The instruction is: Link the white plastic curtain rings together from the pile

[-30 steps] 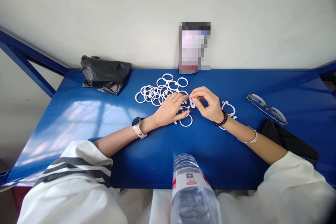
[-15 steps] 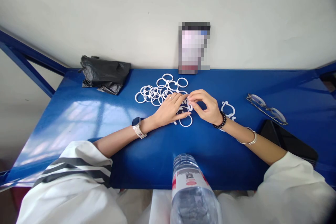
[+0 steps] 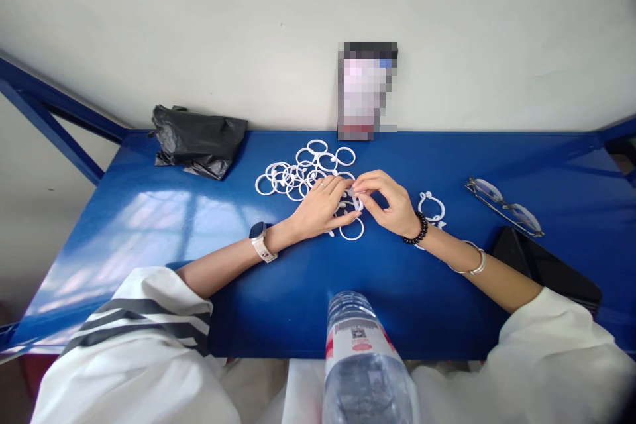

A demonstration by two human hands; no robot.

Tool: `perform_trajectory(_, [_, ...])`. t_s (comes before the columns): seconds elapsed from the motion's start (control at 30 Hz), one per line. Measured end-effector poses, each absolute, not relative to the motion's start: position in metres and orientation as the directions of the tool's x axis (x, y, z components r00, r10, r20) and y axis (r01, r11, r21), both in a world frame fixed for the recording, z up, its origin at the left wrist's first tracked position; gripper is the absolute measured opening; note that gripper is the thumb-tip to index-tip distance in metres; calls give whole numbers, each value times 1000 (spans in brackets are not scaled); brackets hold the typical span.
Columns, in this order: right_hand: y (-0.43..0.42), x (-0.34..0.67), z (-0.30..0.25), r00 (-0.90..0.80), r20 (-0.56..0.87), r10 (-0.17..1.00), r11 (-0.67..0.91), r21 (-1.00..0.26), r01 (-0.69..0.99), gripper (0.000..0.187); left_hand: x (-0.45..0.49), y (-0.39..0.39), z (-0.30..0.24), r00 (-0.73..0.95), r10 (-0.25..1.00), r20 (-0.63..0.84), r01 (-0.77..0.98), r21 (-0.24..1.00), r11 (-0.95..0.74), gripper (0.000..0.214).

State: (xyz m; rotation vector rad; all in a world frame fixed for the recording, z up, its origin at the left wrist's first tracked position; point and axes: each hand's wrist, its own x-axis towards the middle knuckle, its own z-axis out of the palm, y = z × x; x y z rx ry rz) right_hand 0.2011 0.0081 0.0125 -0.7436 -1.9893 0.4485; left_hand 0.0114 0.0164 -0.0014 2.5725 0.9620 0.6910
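Observation:
My left hand (image 3: 322, 207), with a ring on one finger, is closed over a white plastic ring (image 3: 358, 201), gripping it between thumb and fingers. From the other side my right hand (image 3: 386, 199) pinches the top of that same piece with thumb and fingertips. Much of the held ring is hidden by the fingers. Under and behind my left hand lies a loose pile of white plastic rings (image 3: 297, 190) with small eyelets, several overlapping. Beyond my right wrist a few more white rings (image 3: 431, 207) lie on the blue table (image 3: 278, 285).
A crumpled black plastic bag (image 3: 199, 142) lies at the back left. A blurred, phone-like object (image 3: 365, 93) leans on the wall. Eyeglasses (image 3: 504, 207) and a dark flat device (image 3: 546, 271) are on the right. A clear bottle (image 3: 365, 358) stands close to my body.
My left thumb has come up against the white ring. The fingertips of my right hand have shifted slightly left on it. The piles look the same.

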Motion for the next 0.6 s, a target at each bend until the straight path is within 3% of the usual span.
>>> perform_trajectory(0.6, [9, 202, 12, -384, 615, 688, 725, -586, 362, 11, 12, 16, 0, 657, 688, 309, 523, 471, -710, 45])
